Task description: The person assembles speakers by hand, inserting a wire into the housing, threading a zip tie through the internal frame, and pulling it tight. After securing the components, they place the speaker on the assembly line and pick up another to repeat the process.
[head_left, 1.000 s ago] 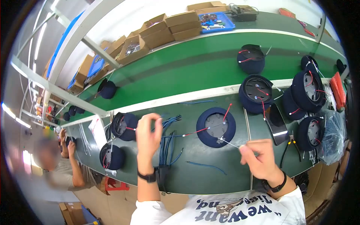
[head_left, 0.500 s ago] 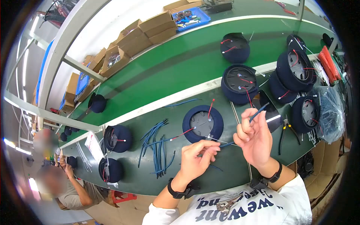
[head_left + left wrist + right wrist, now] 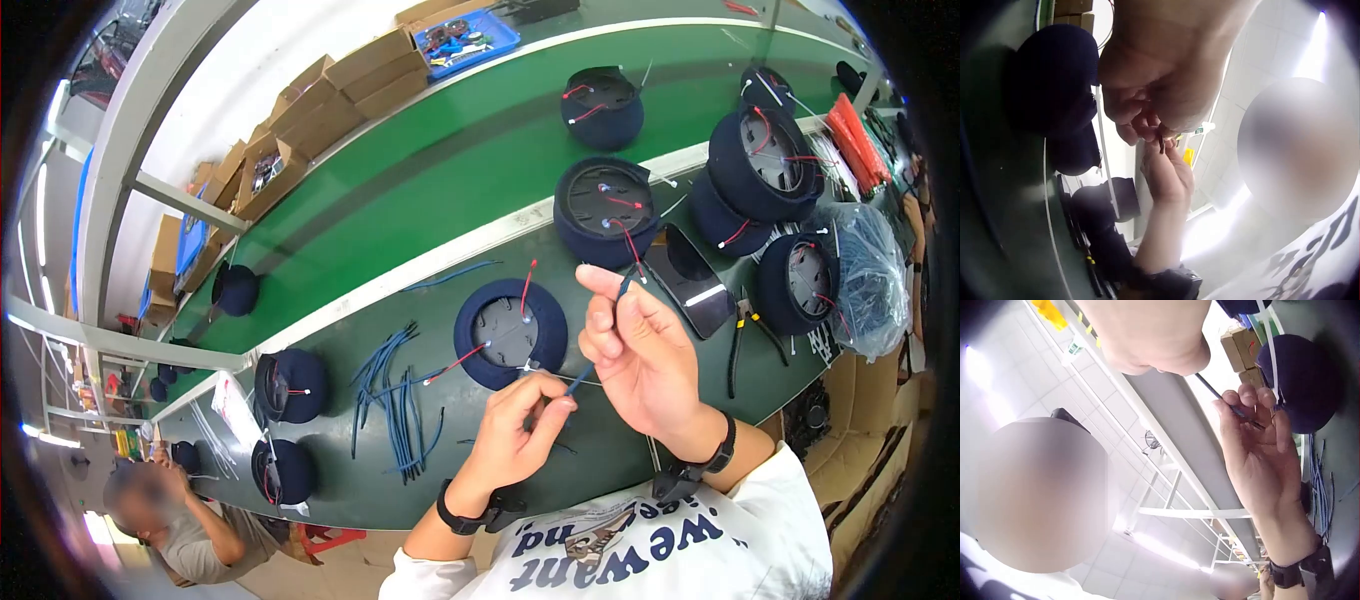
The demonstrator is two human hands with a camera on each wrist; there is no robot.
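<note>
My left hand [image 3: 520, 425] pinches the lower end of a thin dark blue tube [image 3: 581, 378] between thumb and fingers. The tube's other end lies between the thumb and fingers of my right hand [image 3: 645, 365]. In the right wrist view the tube [image 3: 1211, 389] spans the gap from one hand to the other. Just beyond the hands, a round dark blue padded piece [image 3: 470, 330] lies on the bench, its grey inner plate up, with red wires. A white tie [image 3: 533, 367] is fixed at its near rim, its tail running toward my hands.
Several blue tubes [image 3: 400, 425] lie bunched on the bench at left. More padded pieces [image 3: 603, 215] stand around at the back, left and right. A phone [image 3: 690, 280], yellow-black pliers [image 3: 745, 325] and a clear plastic bag [image 3: 868, 285] lie to the right. Another person [image 3: 205, 520] sits at left.
My left hand has come from the tube bunch at left to my right hand, bringing a blue tube. The right hand, earlier pulling the white tie's tail, has risen and holds the tube too.
</note>
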